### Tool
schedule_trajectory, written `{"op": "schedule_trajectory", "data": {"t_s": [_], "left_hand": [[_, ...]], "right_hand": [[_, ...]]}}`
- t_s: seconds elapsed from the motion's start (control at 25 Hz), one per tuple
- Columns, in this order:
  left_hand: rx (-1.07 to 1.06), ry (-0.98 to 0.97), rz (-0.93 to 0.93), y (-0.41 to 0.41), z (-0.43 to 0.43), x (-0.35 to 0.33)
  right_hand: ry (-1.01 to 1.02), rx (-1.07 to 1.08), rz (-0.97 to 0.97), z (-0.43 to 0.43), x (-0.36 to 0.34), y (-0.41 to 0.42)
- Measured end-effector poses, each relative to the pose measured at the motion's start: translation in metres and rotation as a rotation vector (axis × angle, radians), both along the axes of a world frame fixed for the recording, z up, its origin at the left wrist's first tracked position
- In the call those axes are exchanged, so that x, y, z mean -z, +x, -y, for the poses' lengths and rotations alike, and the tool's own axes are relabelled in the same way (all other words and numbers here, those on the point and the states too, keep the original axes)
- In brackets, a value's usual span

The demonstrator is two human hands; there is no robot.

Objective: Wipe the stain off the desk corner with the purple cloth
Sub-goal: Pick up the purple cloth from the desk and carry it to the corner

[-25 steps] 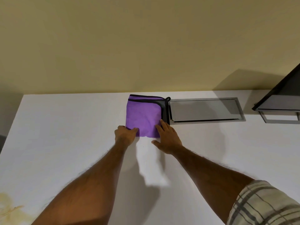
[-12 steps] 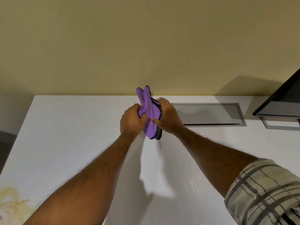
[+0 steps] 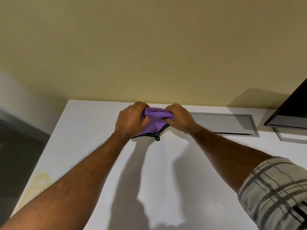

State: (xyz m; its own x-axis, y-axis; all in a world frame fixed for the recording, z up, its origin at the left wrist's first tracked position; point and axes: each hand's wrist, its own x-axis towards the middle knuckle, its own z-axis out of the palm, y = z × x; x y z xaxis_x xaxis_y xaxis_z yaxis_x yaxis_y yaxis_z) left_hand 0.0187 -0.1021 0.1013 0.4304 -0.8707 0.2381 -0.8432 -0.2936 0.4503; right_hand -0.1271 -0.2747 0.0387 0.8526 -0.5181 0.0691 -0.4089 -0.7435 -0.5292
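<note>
The purple cloth (image 3: 153,121), edged in black with a small loop hanging at its lower corner, is bunched between both hands above the far part of the white desk (image 3: 174,171). My left hand (image 3: 131,120) grips its left side and my right hand (image 3: 180,119) grips its right side. A yellowish stain (image 3: 39,184) marks the desk's near left corner, just left of my left forearm.
A grey metal cable flap (image 3: 222,124) is set into the desk right of my hands. A dark monitor (image 3: 292,112) on a grey stand sits at the far right. A yellow wall runs along the back; dark floor lies beyond the left edge.
The cloth lay flat on the desk a second ago. Both hands picked it up and now hold it stretched sideways between them, slightly farther back.
</note>
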Motion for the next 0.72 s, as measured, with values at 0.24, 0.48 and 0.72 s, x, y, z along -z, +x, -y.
{"op": "schedule_trajectory", "data": {"t_s": [0.24,0.48,0.72], "left_hand": [[-0.115,-0.186,-0.224,0.017,-0.082,-0.011],[-0.225,-0.265,-0.243,0.019,-0.185,-0.012],[-0.320,-0.210,-0.290,0.014,-0.298,-0.003]], "right_hand": [[0.111,0.042,0.108,-0.058,-0.037,0.006],[0.175,-0.019,0.202,-0.139,-0.061,0.025],[0.137,-0.142,0.210,-0.238,-0.062,0.030]]}}
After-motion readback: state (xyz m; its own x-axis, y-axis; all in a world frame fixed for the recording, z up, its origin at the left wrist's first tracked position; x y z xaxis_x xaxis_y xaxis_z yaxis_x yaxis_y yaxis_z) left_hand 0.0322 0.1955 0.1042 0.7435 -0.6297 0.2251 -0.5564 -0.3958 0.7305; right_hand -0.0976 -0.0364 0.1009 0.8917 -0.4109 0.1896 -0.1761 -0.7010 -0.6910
